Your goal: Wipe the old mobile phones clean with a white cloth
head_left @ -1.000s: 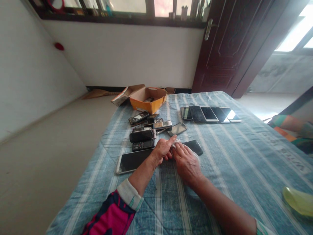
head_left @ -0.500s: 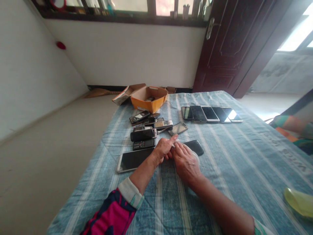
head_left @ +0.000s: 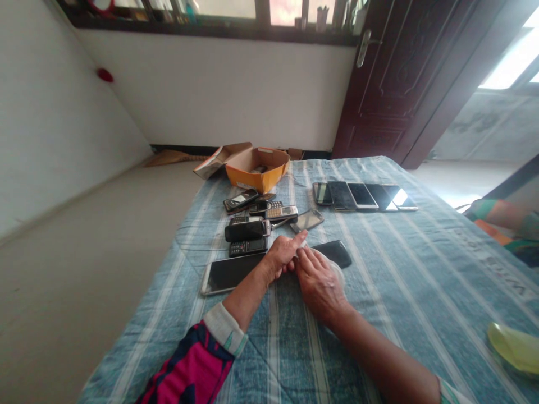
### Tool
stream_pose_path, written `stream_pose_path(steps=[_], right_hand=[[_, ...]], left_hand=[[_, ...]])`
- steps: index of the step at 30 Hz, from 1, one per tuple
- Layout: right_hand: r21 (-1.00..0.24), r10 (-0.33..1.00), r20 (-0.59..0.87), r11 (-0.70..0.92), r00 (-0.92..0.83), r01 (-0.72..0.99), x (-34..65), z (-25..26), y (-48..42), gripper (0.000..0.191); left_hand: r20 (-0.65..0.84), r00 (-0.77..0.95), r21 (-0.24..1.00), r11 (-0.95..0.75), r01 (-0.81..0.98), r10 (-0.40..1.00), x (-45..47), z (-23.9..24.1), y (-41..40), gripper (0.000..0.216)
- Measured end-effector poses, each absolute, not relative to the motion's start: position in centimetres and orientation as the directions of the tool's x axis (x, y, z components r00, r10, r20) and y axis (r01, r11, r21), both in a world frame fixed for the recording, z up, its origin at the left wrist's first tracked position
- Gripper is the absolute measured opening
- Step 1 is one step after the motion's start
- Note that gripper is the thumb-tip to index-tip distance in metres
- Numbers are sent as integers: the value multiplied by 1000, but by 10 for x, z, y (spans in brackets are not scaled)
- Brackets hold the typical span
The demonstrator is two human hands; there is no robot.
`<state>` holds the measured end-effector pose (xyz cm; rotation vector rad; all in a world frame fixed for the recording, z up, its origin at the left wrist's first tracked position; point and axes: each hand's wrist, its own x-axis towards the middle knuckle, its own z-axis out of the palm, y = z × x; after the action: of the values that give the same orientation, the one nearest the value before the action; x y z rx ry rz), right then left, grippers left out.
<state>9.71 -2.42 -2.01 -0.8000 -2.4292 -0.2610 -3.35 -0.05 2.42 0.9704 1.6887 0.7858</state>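
In the head view my left hand (head_left: 282,256) is closed, its thumb stretched forward and its fingers curled in under whatever lies between the hands. My right hand (head_left: 322,283) presses over that spot with its fingers together, gripping a white cloth (head_left: 339,275) that shows past its outer edge. The object between my hands is mostly covered, so I cannot tell its kind. Just beyond the right hand lies a dark smartphone (head_left: 337,253). A white-framed tablet or large phone (head_left: 233,273) rests beside my left forearm, and a silver phone (head_left: 309,220) lies ahead.
Several old keypad phones (head_left: 252,224) are heaped left of centre. Behind them stands an open orange cardboard box (head_left: 256,178) with things inside. A row of several smartphones (head_left: 357,196) lies at the far right. A yellow-green object (head_left: 514,348) sits at the right edge of the blue striped cover (head_left: 404,303).
My right hand has shifted very slightly against the left with the white cloth under it. The left hand and the phones stay where they were.
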Motion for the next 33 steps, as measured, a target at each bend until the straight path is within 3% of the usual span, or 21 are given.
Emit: stream_pose_path(steps=[6, 13, 20, 27, 33], right_hand=[[16, 423, 579, 849, -698, 528, 121, -28, -41, 33], [2, 497, 557, 800, -665, 600, 98, -18, -23, 33], [27, 420, 605, 838, -676, 545, 118, -24, -41, 32], [12, 475, 551, 818, -686, 575, 102, -18, -29, 35], [25, 380, 552, 882, -742, 470, 118, -23, -35, 32]], left_hand=[[-430, -187, 856, 465, 227, 883, -34, 20, 1, 55], [-433, -163, 844, 462, 271, 886, -35, 22, 0, 57], [-431, -174, 851, 463, 250, 886, -35, 19, 0, 56], [-424, -152, 847, 450, 281, 893, -35, 22, 0, 56], [-438, -170, 847, 468, 251, 883, -34, 21, 0, 56]])
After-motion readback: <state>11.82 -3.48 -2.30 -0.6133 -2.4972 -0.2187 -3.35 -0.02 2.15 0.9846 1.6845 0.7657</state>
